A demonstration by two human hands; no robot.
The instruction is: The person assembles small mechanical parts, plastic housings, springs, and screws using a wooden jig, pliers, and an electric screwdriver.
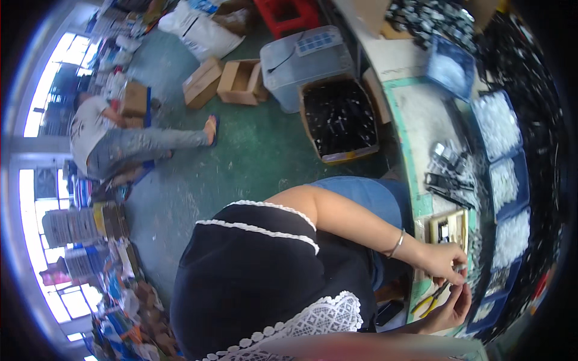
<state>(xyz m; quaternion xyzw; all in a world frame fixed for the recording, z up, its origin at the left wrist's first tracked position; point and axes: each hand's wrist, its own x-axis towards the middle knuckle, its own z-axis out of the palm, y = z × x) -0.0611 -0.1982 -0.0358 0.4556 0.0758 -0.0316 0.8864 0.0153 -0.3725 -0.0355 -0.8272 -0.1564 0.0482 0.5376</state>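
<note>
My left hand (442, 262), with a bangle on its wrist, is closed in a pinch over the workbench. A small pale piece (460, 268) shows at its fingertips, too small to name. Just below it in the picture, my right hand (453, 309) has its fingers bent and drawn together close to the left fingertips. What the right fingers hold, if anything, is hidden. Yellow-handled pliers (430, 304) lie on the bench beside the hands. A pale fixture (448, 228) with dark parts in it sits next to my left hand.
Blue bins (506, 183) of white parts line the bench's far side, beside heaped black parts (533, 90). Loose black and clear parts (450, 174) lie on the bench. A carton of black parts (338, 117) and a plastic tub (307, 63) stand on the floor. Another person (120, 135) bends over boxes.
</note>
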